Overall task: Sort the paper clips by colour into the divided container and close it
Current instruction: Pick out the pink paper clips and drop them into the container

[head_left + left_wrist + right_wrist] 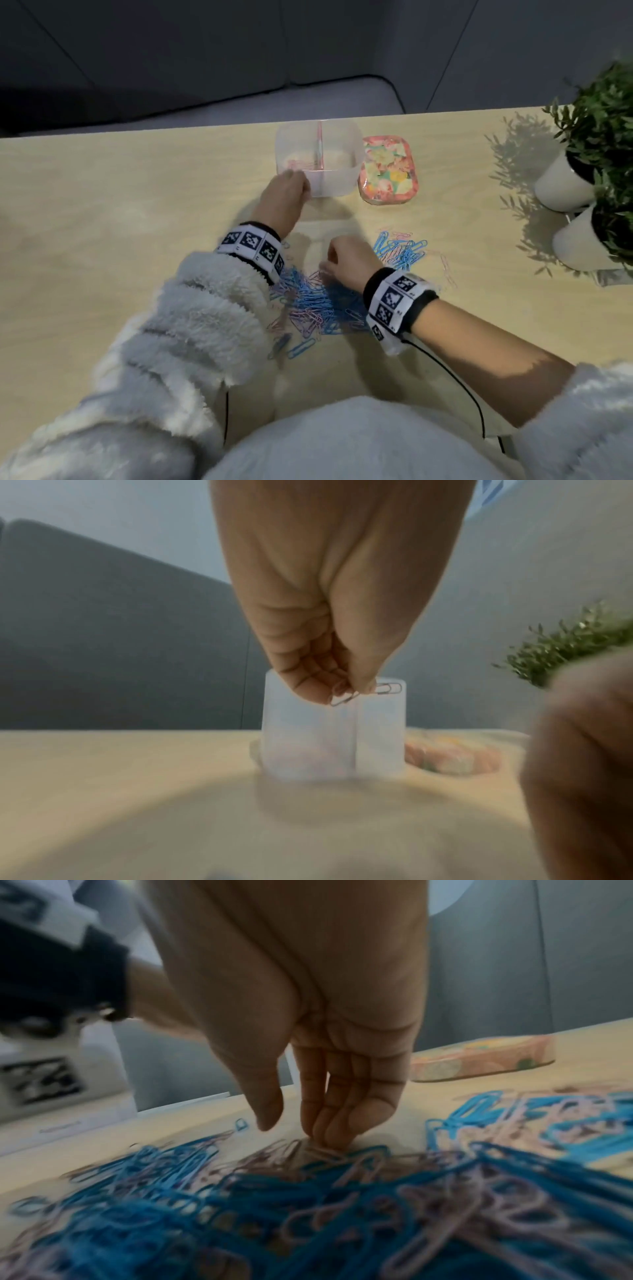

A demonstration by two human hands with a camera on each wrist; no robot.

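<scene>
A clear divided container (342,178) stands open at the table's far middle, with pink clips in its left compartment. Just in front of its near-left corner my left hand (298,186) pinches two pale pink paper clips (388,689) at rim height (346,693). A mixed pile of blue and pink paper clips (315,305) lies near me. At its far edge my right hand (329,267) has straight fingers touching pink clips (318,1150), thumb apart, gripping nothing (294,1129). The floral lid (388,171) lies flat to the right of the container.
A second patch of blue and pink clips (404,251) lies right of my right hand. Two white pots (561,185) with green plants stand at the right edge. A grey sofa (102,109) lies beyond the table's far edge. A black cable (455,373) runs from my right wrist.
</scene>
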